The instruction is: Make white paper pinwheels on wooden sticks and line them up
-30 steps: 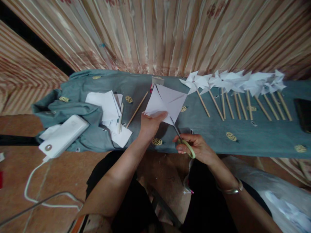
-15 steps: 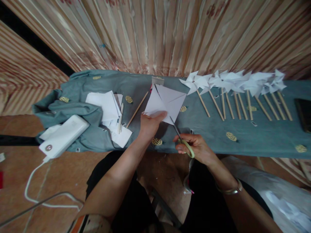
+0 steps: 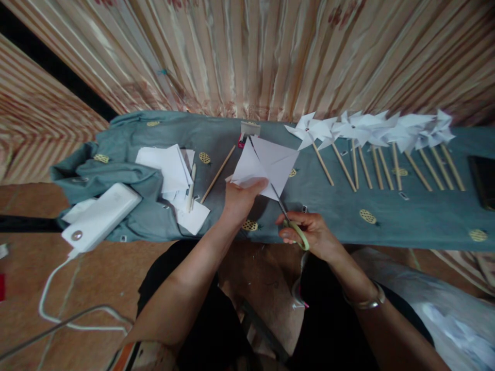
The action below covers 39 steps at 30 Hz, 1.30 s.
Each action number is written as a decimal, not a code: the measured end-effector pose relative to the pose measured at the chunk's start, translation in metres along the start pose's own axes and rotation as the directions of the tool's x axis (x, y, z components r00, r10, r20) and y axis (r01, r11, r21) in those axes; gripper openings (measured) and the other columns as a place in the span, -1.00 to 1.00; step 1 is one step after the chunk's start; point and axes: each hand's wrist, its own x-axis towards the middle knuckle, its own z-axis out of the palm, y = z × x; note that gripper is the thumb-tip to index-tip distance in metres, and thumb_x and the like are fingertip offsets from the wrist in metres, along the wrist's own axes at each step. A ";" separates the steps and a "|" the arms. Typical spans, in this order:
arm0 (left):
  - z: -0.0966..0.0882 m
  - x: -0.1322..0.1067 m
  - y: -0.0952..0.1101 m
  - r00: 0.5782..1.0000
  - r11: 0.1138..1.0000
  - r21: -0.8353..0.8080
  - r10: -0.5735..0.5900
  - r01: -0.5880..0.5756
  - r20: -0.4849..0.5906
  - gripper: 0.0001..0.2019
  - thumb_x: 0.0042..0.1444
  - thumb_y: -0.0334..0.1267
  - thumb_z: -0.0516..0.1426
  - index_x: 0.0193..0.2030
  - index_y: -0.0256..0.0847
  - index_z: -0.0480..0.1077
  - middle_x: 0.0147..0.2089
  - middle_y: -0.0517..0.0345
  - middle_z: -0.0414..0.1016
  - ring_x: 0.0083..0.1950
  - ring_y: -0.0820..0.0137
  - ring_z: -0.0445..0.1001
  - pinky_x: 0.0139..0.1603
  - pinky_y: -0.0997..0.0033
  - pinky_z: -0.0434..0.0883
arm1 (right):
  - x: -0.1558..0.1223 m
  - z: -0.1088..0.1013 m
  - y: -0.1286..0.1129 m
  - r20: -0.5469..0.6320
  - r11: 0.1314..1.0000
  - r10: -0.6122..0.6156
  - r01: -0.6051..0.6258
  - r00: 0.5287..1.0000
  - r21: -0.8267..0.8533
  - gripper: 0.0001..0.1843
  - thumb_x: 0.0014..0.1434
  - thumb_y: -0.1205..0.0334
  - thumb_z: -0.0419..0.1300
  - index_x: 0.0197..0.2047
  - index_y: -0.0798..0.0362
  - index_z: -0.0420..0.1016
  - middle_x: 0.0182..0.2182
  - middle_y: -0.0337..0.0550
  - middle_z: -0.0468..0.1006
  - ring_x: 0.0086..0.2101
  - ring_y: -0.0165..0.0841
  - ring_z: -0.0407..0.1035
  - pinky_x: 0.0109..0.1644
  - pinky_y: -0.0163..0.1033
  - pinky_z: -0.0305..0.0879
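My left hand (image 3: pixel 243 198) pinches a square sheet of white paper (image 3: pixel 278 159) by its near-left edge, thumb on top. Slits run inward from the sheet's corners. In my right hand (image 3: pixel 307 232) is a pair of scissors (image 3: pixel 297 234) with light green handles, fingers closed around them. Their blades meet the paper's near corner, pointing toward its middle. Behind the sheet lies a small red and grey box (image 3: pixel 247 134), partly covered. A wooden stick (image 3: pixel 218 174) rests on the cloth left of the paper.
Several white paper pinwheels (image 3: pixel 356 129) on sticks lie in a row at the right. Left are stacked paper sheets (image 3: pixel 160 165), a whitish pen-like stick (image 3: pixel 191 188) and a white power bank (image 3: pixel 102 216) with a cable. A dark phone-like object (image 3: pixel 481 180) lies far right on the cloth (image 3: pixel 417 221).
The paper, my left hand and the scissors have shifted very slightly to the right. A little more of the red box shows behind the sheet.
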 end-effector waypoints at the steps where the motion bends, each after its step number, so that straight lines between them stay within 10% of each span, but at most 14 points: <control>1: 0.000 0.000 0.000 1.000 1.000 -0.005 0.005 -0.005 0.002 -0.85 -0.22 -0.30 0.30 -0.45 -0.25 0.48 -0.38 0.10 0.58 -0.34 0.35 0.51 -0.18 0.30 0.44 | 0.000 0.000 0.000 -0.002 1.000 -0.001 0.001 1.000 -0.003 -0.56 -0.34 0.02 0.50 -0.40 0.08 0.57 -0.66 -0.36 0.41 -0.62 -0.50 0.28 -0.50 -0.37 0.31; 39: 0.010 -0.011 0.001 0.996 0.996 0.036 -0.080 0.078 0.035 -0.82 -0.26 -0.30 0.28 -0.43 -0.21 0.47 -0.36 0.07 0.58 -0.37 0.32 0.47 -0.27 0.32 0.41 | -0.002 -0.003 0.004 -0.002 0.991 -0.117 0.116 0.993 -0.066 -0.55 -0.19 -0.13 0.42 -0.37 0.07 0.55 -0.64 -0.35 0.37 -0.60 -0.49 0.29 -0.47 -0.33 0.39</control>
